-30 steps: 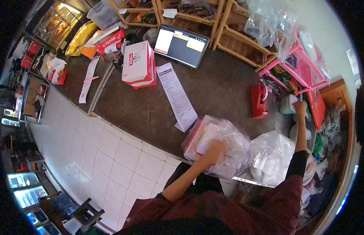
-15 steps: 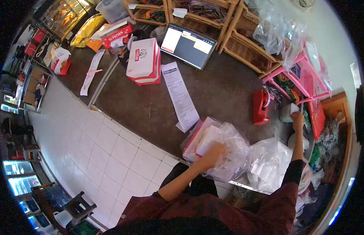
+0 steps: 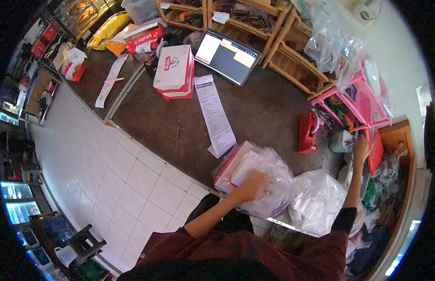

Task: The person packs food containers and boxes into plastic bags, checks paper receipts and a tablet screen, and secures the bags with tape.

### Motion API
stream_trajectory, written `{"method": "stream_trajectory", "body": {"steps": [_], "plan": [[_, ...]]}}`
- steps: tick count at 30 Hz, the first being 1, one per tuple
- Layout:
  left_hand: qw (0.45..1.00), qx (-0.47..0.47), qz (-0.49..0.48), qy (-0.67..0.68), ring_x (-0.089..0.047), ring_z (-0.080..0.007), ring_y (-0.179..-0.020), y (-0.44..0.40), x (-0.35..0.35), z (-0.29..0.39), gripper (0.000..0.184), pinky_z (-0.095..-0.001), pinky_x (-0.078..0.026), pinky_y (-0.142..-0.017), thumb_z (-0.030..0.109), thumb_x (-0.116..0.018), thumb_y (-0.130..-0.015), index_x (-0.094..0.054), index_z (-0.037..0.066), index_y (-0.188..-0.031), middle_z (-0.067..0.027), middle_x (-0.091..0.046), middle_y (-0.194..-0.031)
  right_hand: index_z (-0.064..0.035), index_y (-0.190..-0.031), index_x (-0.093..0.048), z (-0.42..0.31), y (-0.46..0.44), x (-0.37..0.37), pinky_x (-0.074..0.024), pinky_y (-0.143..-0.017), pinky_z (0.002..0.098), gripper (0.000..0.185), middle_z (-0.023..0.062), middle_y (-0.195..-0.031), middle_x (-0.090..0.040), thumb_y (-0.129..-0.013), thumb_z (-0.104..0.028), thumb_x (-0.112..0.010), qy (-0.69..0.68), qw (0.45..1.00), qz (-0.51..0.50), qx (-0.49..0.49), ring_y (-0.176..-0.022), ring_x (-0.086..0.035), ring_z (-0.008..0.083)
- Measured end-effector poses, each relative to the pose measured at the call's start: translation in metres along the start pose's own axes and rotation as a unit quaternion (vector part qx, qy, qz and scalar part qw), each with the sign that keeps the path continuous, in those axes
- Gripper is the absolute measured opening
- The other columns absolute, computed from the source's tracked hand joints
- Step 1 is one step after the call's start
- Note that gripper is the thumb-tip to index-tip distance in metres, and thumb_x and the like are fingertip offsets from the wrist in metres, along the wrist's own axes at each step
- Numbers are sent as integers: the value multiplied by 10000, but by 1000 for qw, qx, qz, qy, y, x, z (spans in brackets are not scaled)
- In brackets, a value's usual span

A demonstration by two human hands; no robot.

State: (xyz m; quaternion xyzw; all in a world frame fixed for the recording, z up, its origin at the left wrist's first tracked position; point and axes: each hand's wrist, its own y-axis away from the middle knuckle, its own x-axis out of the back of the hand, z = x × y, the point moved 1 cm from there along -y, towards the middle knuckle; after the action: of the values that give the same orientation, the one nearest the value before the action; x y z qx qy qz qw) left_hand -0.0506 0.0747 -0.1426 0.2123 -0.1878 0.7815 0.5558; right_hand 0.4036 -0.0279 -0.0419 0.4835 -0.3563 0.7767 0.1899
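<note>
My left hand (image 3: 251, 186) is closed on a clear plastic bag (image 3: 276, 180) at the counter's front edge. Inside the bag lies a red and white box (image 3: 233, 165), partly veiled by the plastic. Stretched out to the right, my right hand (image 3: 361, 149) has its fingers bent together, and what they hold, if anything, is hidden. It is beside a small pale container (image 3: 341, 141) and a flat red object (image 3: 375, 150), below the pink rack (image 3: 367, 100). A red tape dispenser (image 3: 308, 133) stands left of it.
A long printed receipt (image 3: 214, 117) lies behind the bag. Farther back are stacked red and white boxes (image 3: 174, 70), a tablet (image 3: 227, 56) and brown woven-look racks (image 3: 294, 63). More clear plastic bags (image 3: 318, 199) lie at the front right. White floor tiles (image 3: 119, 173) run along the left.
My right hand has moved slightly right and down, away from the small pale container. My left hand stays on the bag. The whole view has shifted a little.
</note>
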Motion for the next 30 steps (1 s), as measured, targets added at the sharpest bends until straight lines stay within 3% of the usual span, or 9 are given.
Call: {"method": "stream_trajectory", "body": {"steps": [3, 7, 10, 14, 17, 20, 24, 27, 30], "plan": [[999, 24, -35, -11, -540, -318, -856, -1, 0, 1, 424, -448, -385, -769, 313, -609, -692, -576, 68, -1036, -156, -574, -926, -64, -860, -550, -33, 22, 42, -457, -661, 422, 171, 150, -831, -582, -805, -206, -471, -34, 995, 90, 31, -777, -582, 339], [999, 24, -13, -22, -530, -318, -895, 2, 8, 14, 429, -434, -382, -798, 307, -582, -705, -558, 47, -1046, -166, -559, -956, -42, -863, -555, -110, 106, 92, -425, -676, 429, 111, 164, -818, -575, -824, -89, -462, -320, 937, -19, 139, -736, -552, 349], [997, -40, 68, 19, -507, -321, -959, 5, 1, 10, 453, -410, -372, -842, 304, -547, -717, -528, 9, -1061, -184, -533, -1014, -40, -857, -560, -204, 180, 104, -417, -669, 413, 140, 164, -793, -570, -861, -90, -429, -442, 841, -91, 297, -713, -542, 337], [970, -179, 152, 57, -476, -326, -1044, 5, 12, 30, 488, -378, -359, -902, 301, -501, -733, -488, -41, -1081, -209, -499, -1092, -35, -855, -564, -283, 204, 133, -421, -651, 406, 131, 162, -785, -575, -853, -99, -450, -510, 790, -123, 318, -694, -543, 325], [959, -173, 137, 180, -498, -338, -1002, 18, 31, 68, 376, -399, -390, -849, 242, -485, -758, -503, -59, -983, -217, -513, -1014, -31, -853, -567, -291, 208, 154, -424, -638, 400, 126, 160, -778, -579, -847, -107, -466, -536, 774, -129, 311, -681, -543, 317], [976, -182, 119, 15, -513, -352, -938, -7, 2, 40, 279, -413, -412, -777, 186, -479, -771, -491, -54, -913, -212, -513, -952, -27, -852, -570, -280, 211, 160, -428, -625, 395, 124, 158, -771, -583, -841, -114, -482, -553, 766, -134, 299, -667, -544, 308], [952, -241, 184, 29, -526, -361, -889, -8, 2, 46, 203, -419, -428, -733, 140, -461, -779, -499, -45, -853, -218, -524, -921, -21, -850, -574, -259, 214, 168, -432, -607, 387, 125, 156, -763, -588, -833, -124, -503, -574, 757, -146, 276, -649, -544, 296], [970, -194, 144, -4, -539, -377, -826, -26, -10, 29, 181, -416, -435, -702, 120, -460, -765, -514, -39, -829, -220, -539, -845, -17, -848, -577, -240, 217, 174, -435, -594, 382, 129, 154, -756, -592, -827, -131, -519, -591, 749, -163, 251, -635, -545, 288], [958, -181, 206, -80, -543, -390, -739, -36, -19, 11, 142, -422, -432, -690, 111, -461, -746, -525, -17, -750, -208, -547, -756, -13, -847, -580, -225, 225, 173, -438, -581, 376, 135, 153, -749, -595, -821, -138, -535, -599, 748, -166, 235, -621, -545, 279]]}}
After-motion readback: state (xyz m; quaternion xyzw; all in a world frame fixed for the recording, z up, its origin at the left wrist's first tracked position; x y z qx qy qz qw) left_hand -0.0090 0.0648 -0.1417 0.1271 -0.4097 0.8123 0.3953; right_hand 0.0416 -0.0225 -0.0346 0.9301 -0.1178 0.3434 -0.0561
